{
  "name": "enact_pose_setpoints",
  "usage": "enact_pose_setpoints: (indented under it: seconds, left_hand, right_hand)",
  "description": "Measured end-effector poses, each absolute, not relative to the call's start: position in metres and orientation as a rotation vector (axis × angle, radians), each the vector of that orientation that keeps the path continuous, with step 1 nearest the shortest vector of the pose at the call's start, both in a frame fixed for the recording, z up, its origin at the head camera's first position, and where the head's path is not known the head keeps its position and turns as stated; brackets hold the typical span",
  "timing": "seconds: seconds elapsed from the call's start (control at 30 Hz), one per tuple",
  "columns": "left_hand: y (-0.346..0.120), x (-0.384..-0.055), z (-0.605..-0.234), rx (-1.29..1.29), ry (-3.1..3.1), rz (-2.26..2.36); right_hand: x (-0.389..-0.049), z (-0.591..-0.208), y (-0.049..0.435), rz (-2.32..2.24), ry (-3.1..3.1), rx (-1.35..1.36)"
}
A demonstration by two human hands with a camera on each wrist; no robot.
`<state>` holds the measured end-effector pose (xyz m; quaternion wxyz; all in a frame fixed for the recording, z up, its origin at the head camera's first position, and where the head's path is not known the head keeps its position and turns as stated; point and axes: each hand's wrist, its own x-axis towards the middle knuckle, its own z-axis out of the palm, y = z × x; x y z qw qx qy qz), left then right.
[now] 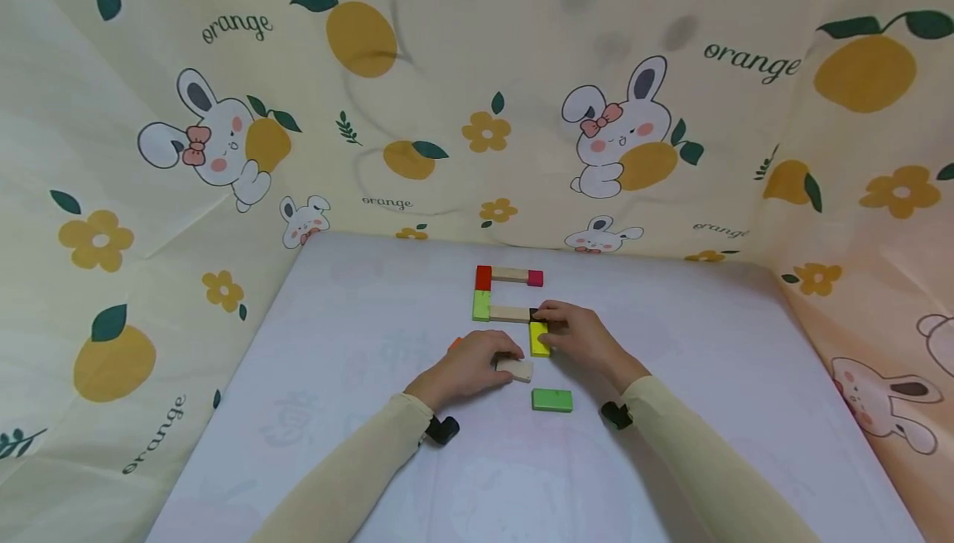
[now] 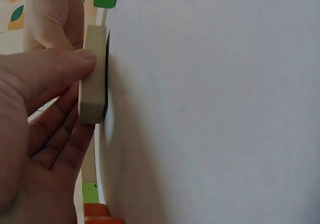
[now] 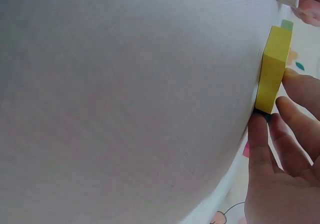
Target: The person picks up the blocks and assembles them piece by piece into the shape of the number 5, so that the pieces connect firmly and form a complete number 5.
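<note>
Setting: a pale cloth (image 1: 447,104) printed with oranges and rabbits walls in the white table (image 1: 373,295). I follow remotely through the head and wrist views.

Progress: I judge the layout to be partly built. Seven blocks form one angular line: pink block (image 1: 535,278), far wooden block (image 1: 510,275), red block (image 1: 483,277), light green block (image 1: 481,306), near wooden block (image 1: 510,314), black block (image 1: 533,314) and yellow block (image 1: 538,344). Three pieces remain outside it. The held wooden block (image 1: 516,372) sits just off the yellow block's near end, towards the left; the green block (image 1: 551,400) lies nearer the wearer, apart from the line; an orange block (image 1: 455,343) is mostly hidden. I estimate more than half is placed.

Pose: the left hand (image 1: 468,365) comes in from the lower left, palm side turned inward, thumb and fingers pinching the held wooden block. Whether its underside meets the table I cannot tell. The right hand (image 1: 585,334) reaches in from the opposite side, with bent fingers and thumb gripping the yellow block about its far end; fingertips also reach the black block. Both forearms converge on the line, a small black wrist device (image 1: 443,430) visible under the left cuff.
</note>
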<state>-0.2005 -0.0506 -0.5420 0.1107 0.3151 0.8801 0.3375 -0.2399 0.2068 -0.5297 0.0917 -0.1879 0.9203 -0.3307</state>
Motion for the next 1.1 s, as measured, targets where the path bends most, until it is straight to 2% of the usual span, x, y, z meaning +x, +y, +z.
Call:
enact_pose_setpoints:
  seconds: [1.1]
  left_hand:
    - [-0.017,-0.176,-0.542,0.684,2.732,1.113]
  right_hand:
    - [-0.239,-0.529,0.206,-1.003,2.724,-0.535]
